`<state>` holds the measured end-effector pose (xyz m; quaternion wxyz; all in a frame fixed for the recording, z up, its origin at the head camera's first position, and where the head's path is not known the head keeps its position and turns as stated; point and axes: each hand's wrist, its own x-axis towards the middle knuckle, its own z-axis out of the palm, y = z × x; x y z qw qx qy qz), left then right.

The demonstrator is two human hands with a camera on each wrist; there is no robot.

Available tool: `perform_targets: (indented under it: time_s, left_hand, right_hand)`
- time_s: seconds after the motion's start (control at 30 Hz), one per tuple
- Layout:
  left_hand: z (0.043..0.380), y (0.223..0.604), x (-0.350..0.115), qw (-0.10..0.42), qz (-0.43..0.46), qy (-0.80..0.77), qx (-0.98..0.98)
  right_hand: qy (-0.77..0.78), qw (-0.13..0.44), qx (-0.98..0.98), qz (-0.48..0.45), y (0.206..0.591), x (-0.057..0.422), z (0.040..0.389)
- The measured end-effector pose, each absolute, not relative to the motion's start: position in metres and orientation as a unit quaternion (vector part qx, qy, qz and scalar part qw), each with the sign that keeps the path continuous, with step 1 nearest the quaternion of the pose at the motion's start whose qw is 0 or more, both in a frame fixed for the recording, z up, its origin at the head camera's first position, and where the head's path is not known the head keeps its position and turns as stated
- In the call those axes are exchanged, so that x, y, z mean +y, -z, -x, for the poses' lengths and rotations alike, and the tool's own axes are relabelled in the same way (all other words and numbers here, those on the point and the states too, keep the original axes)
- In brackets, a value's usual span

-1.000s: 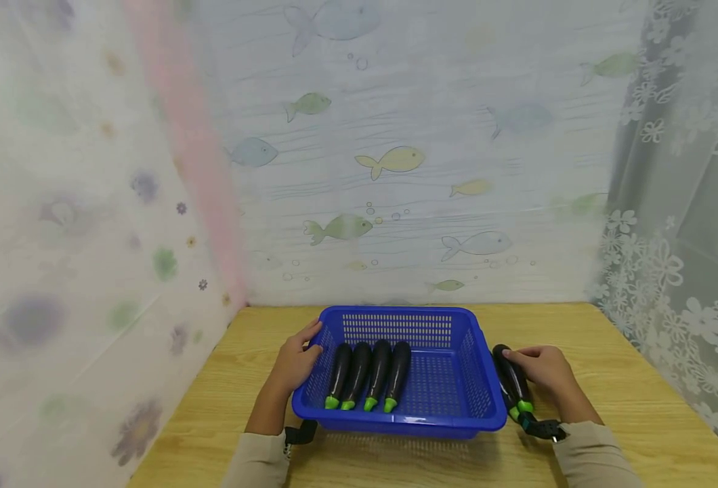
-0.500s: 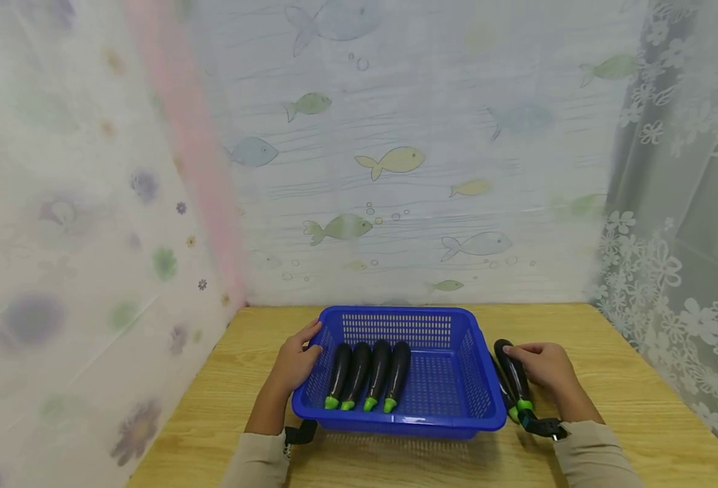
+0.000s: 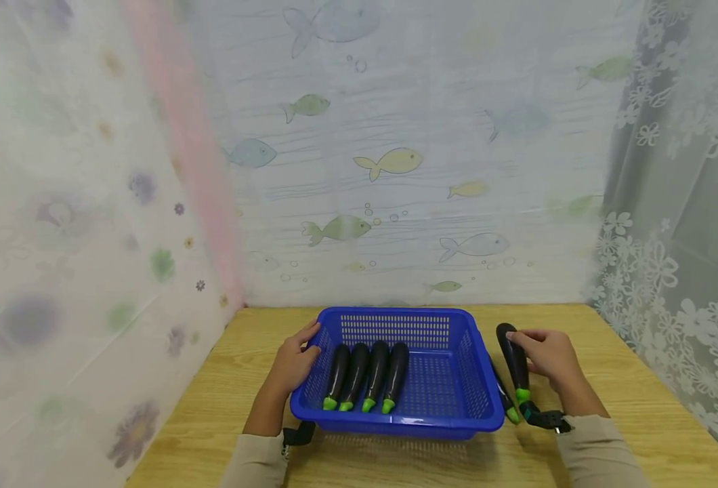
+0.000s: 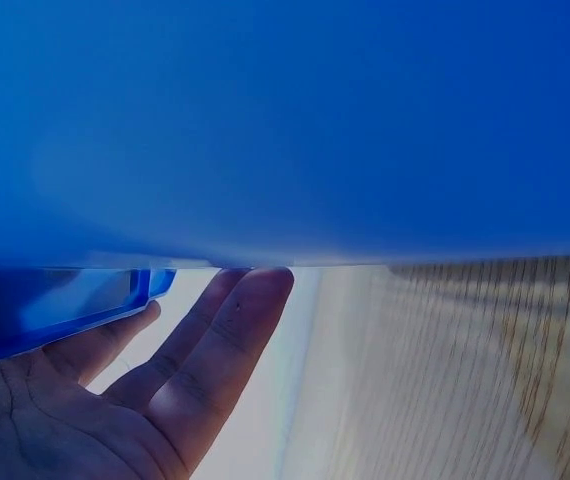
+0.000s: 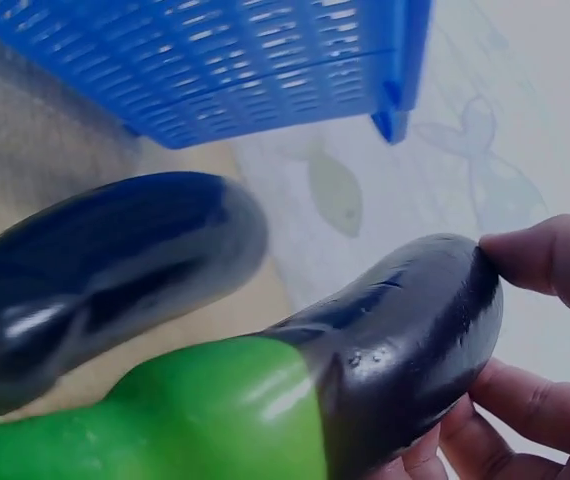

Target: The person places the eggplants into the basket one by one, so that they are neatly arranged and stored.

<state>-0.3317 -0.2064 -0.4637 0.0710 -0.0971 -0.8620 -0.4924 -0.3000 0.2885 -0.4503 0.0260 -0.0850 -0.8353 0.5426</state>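
Observation:
My right hand (image 3: pixel 551 356) pinches a dark purple eggplant (image 3: pixel 514 359) near its rounded end, thumb on one side and fingers on the other. Its bright green cap points down toward the wrist. In the right wrist view, a second eggplant (image 5: pixel 135 270) lies on the table beside the blue basket (image 3: pixel 398 420), apart from the held one. My left hand (image 3: pixel 296 359) holds the basket's left rim; the left wrist view shows straight fingers (image 4: pixel 230 345) against its underside. Several eggplants (image 3: pixel 365 376) lie side by side in the basket's left half, green caps toward me.
The basket stands on a wood-grain table (image 3: pixel 213 420), with bare mesh floor in its right half. A fish-printed curtain (image 3: pixel 395 203) hangs behind, a floral sheet (image 3: pixel 91 305) at left and a lace curtain (image 3: pixel 670 271) at right.
My right hand has lifted its eggplant up and slightly right, away from the one lying by the basket. The left hand and basket have stayed in place.

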Motion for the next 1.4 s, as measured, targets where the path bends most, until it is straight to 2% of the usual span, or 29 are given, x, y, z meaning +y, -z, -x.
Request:
perform_targets:
  time_s: [0.5,1.1,1.4]
  left_hand:
    - [0.327,0.458,-0.205,0.070,0.093,0.493,-0.862]
    - [0.328,0.460,-0.205,0.070,0.093,0.488,-0.865]
    - [0.329,0.462,-0.206,0.072,0.094,0.493,-0.862]
  right_hand:
    - [-0.537,0.060,-0.840,0.045,0.413,0.284,0.302]
    - [-0.522,0.099,-0.847,0.000,0.368,0.255,0.310]
    - [-0.524,0.092,-0.847,-0.008,0.355,0.235,0.312]
